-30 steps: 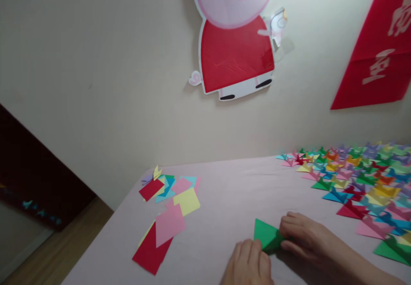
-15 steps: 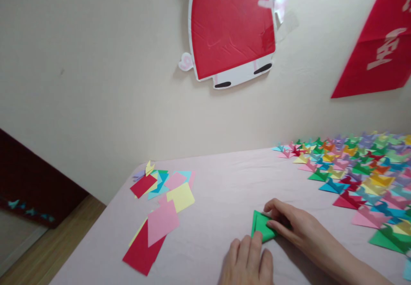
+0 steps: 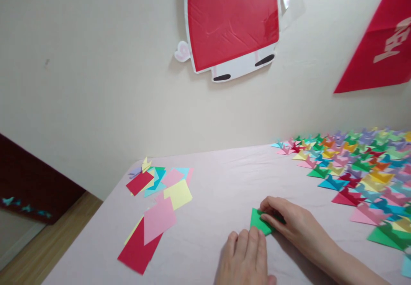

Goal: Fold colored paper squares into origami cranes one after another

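Observation:
A small piece of folded green paper [image 3: 257, 221] lies on the cloth-covered table at the lower middle. My right hand [image 3: 290, 220] comes from the right and pinches its upper and right side between thumb and forefinger; the other fingers curl underneath, partly hidden. Over the lower edge of the paper, my left hand [image 3: 246, 253] lies flat, palm down, with its fingers stretched out side by side and their tips touching the paper. The left thumb shows only in part at the bottom of the view.
Loose sheets, among them a red one [image 3: 136, 250], a pink one [image 3: 159, 220] and a yellow one [image 3: 180, 194], lie at the left. Rows of folded paper figures [image 3: 349, 197] cover the table's right side. A wall [image 3: 112, 83] rises behind the pale tablecloth [image 3: 205, 242].
The green paper's inner folded edge, visible before, no longer shows. My left fingers have straightened and drawn together along its lower edge. My right hand keeps its pinch. The view has shifted slightly.

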The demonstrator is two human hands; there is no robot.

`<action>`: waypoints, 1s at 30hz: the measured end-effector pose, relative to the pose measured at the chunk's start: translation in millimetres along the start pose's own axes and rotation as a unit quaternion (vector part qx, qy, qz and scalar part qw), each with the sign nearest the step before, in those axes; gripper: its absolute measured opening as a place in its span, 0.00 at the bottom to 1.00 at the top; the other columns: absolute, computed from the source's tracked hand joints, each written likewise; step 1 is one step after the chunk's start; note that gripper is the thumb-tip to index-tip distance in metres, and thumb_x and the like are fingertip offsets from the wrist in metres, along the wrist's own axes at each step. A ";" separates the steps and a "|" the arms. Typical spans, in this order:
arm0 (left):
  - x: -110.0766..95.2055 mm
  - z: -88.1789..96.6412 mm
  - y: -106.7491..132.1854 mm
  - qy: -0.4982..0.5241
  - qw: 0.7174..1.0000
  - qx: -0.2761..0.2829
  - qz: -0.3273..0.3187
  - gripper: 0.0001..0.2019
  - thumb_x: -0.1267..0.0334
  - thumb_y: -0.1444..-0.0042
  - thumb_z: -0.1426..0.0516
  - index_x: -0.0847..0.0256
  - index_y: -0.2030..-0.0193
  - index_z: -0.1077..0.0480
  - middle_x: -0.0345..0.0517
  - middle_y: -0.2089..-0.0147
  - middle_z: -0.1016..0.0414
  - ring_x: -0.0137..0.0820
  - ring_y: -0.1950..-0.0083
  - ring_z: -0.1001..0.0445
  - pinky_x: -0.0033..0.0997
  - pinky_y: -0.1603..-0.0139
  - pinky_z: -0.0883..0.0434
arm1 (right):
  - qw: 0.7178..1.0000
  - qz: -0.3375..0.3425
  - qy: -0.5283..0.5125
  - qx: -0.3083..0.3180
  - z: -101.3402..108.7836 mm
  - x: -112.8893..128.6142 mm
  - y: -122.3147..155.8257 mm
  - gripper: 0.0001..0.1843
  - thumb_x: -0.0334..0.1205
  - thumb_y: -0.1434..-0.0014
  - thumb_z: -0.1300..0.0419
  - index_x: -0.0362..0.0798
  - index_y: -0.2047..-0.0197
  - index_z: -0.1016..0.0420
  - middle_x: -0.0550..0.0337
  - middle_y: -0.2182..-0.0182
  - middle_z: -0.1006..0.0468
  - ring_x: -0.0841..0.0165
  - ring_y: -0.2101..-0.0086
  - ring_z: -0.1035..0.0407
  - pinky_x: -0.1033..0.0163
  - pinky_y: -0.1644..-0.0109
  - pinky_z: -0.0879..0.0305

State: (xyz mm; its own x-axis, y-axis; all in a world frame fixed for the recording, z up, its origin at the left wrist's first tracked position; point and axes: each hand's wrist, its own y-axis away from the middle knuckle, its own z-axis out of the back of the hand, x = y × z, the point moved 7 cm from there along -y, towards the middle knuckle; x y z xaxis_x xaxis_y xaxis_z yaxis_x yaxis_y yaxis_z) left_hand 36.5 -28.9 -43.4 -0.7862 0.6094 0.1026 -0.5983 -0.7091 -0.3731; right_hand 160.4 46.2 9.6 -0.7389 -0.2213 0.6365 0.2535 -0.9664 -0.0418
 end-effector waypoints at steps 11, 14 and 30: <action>1.8 23.5 -8.8 0.003 1.000 -0.018 -0.022 0.27 0.52 0.42 0.45 0.65 0.39 0.35 0.55 0.43 0.29 0.43 0.52 0.33 0.44 0.52 0.33 | 0.999 0.015 0.019 -0.021 1.9 5.1 -0.8 0.06 0.38 0.41 0.47 0.52 0.65 0.29 0.60 0.68 0.20 0.64 0.66 0.26 0.62 0.62 0.33; 3.0 28.2 -11.2 0.003 0.999 -0.014 -0.032 0.27 0.52 0.42 0.45 0.64 0.39 0.35 0.54 0.42 0.30 0.43 0.53 0.34 0.44 0.53 0.34 | 0.999 0.019 0.022 -0.030 1.7 6.2 -0.8 0.06 0.39 0.40 0.47 0.53 0.65 0.29 0.60 0.68 0.20 0.64 0.67 0.26 0.61 0.62 0.32; 1.9 38.3 -19.5 -0.007 0.998 0.011 -0.055 0.25 0.51 0.41 0.46 0.65 0.43 0.30 0.54 0.42 0.30 0.41 0.54 0.35 0.43 0.51 0.36 | 0.996 0.056 0.061 -0.030 0.5 13.3 1.5 0.08 0.37 0.38 0.47 0.52 0.66 0.28 0.60 0.68 0.23 0.65 0.65 0.27 0.62 0.62 0.33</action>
State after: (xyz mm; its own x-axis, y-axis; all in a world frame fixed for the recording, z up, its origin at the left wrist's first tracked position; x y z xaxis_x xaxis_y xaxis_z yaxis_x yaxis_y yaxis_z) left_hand 40.7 -27.6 -0.6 -0.7176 0.6791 0.1546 -0.6841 -0.6456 -0.3395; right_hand 151.3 41.8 18.4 -0.7792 -0.3382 0.5276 0.3033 -0.9402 -0.1548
